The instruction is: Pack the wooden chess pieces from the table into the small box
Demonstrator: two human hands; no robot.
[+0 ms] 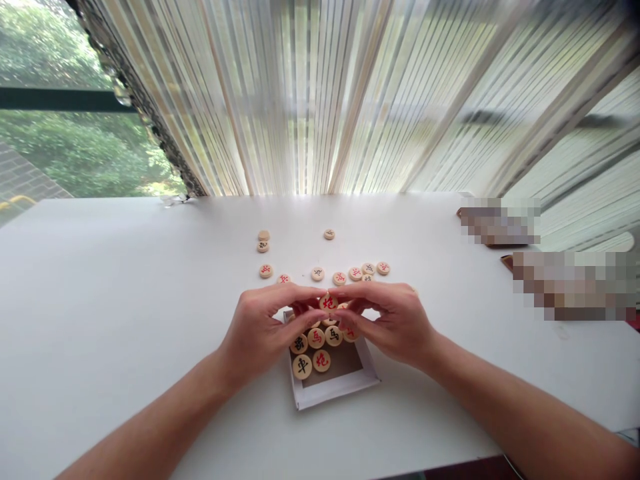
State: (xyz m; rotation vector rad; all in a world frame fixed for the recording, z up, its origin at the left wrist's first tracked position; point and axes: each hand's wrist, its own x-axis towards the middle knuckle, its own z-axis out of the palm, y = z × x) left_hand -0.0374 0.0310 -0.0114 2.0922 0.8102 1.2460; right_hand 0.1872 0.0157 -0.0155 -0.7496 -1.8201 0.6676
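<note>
Between the fingertips of my left hand (270, 317) and my right hand (387, 317) is a round wooden xiangqi piece (329, 304) with a red character facing me. Both hands pinch it, one from each side, above a shallow white cardboard box (340, 390). Inside the box lie several more pieces in rows, among them a black-marked piece (302, 367) and a red-marked piece (321, 361) in the nearest row. The box's far part is partly hidden by my fingers.
Beyond my hands, several loose pieces are scattered on the white table (125, 280), including a red-marked one (265, 271) and a black-marked one (329, 234). Two blurred-out brown-edged objects (510, 243) lie at the right. A striped curtain (310, 100) hangs behind the table.
</note>
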